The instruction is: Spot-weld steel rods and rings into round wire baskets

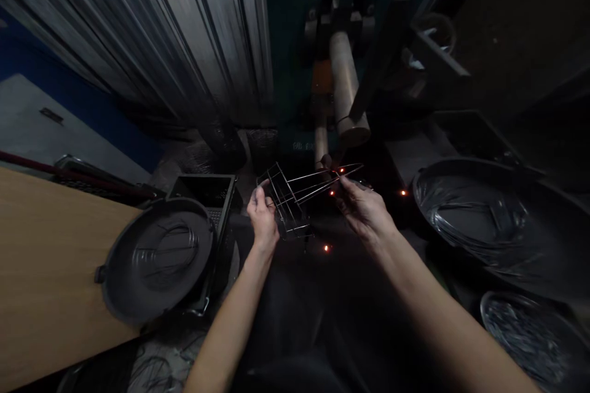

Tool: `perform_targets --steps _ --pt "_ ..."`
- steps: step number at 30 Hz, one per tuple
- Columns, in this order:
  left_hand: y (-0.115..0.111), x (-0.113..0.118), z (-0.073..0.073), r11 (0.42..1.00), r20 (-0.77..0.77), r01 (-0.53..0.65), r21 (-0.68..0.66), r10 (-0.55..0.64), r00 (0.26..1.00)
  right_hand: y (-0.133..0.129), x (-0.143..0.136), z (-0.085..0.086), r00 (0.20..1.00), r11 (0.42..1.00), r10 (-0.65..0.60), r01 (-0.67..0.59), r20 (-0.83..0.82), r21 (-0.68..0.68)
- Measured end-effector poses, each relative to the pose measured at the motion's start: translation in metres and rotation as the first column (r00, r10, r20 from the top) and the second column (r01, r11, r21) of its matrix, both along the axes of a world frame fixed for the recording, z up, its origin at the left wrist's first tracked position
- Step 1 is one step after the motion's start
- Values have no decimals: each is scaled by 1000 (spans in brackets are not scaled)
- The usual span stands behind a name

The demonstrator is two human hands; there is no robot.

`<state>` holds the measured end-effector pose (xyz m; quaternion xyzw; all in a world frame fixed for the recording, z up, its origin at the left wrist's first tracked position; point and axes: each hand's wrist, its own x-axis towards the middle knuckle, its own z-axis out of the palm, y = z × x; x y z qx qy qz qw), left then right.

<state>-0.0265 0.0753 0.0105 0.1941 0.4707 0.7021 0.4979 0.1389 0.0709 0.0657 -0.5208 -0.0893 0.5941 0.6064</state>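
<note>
A small wire frame [286,202] of thin metal rods is held up between my two hands. My left hand [263,216] is closed on its left side, thumb up. The fingers of my right hand [364,204] pinch the narrow end, where long rods and a wire loop meet. That end is at the electrode tips of a machine, below a thick metal cylinder [345,86]. Small orange glowing sparks [326,248] show around and below the right hand.
A round black tray [159,258] with bent wires stands at left, beside a dark crate [205,181]. At right are a large tray [474,215] with wire rings and a bowl [525,338] of small metal pieces. Corrugated metal [184,24] rises behind.
</note>
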Motion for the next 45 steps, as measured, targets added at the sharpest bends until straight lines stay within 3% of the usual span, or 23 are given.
perform_targets --steps 6,11,14,16,18,21,23,25,27,29,30,32,34,36,39,42,45 --pt "9 0 -1 1000 22 -12 8 11 1000 -25 8 -7 1000 996 19 -19 3 -84" --pt "18 -3 -2 999 -7 -29 24 30 1000 -31 9 -5 997 997 68 -66 42 -49" --pt "20 -5 1 999 -46 -18 30 19 999 -39 1 1 965 983 166 -178 202 43" --pt "21 -6 3 999 -75 -10 36 13 997 -49 -8 8 860 930 279 -353 427 103" --pt "19 -7 4 999 -107 -10 49 15 994 -58 -17 19 668 839 312 -527 675 135" --pt "2 -9 -3 998 -182 -16 69 28 983 -57 -26 35 383 722 101 -663 918 197" --pt "-21 -9 -15 998 -296 28 64 -8 955 -44 -27 39 228 699 -21 -693 973 178" --pt "-49 -9 -29 988 -453 142 62 -99 886 -27 -22 36 117 732 39 -680 992 51" --pt "-72 -12 -42 944 -595 318 90 -205 777 -13 -13 27 112 740 253 -662 961 -118" --pt "-85 -19 -51 865 -683 486 125 -280 675 -11 -3 13 208 706 452 -677 867 -206" --pt "-87 -24 -54 844 -693 520 130 -298 657 -14 1 5 267 698 506 -685 820 -208" --pt "-82 -35 -56 883 -621 461 94 -310 720 -29 8 -11 344 703 527 -690 777 -171" --pt "-70 -45 -55 935 -400 352 -52 -342 850 -50 13 -28 332 700 484 -703 809 -130" --pt "-54 -48 -51 893 -78 380 -243 -408 910 -74 15 -46 243 690 374 -717 895 -94" --pt "-35 -40 -43 777 261 498 -386 -426 867 -108 17 -71 18 703 141 -706 990 -87" --pt "-25 -19 -38 727 344 543 -420 -426 837 -135 17 -88 -173 705 15 -697 985 -133" --pt "-24 2 -35 748 349 496 -440 -367 863 -151 24 -96 -242 710 -13 -685 970 -161"
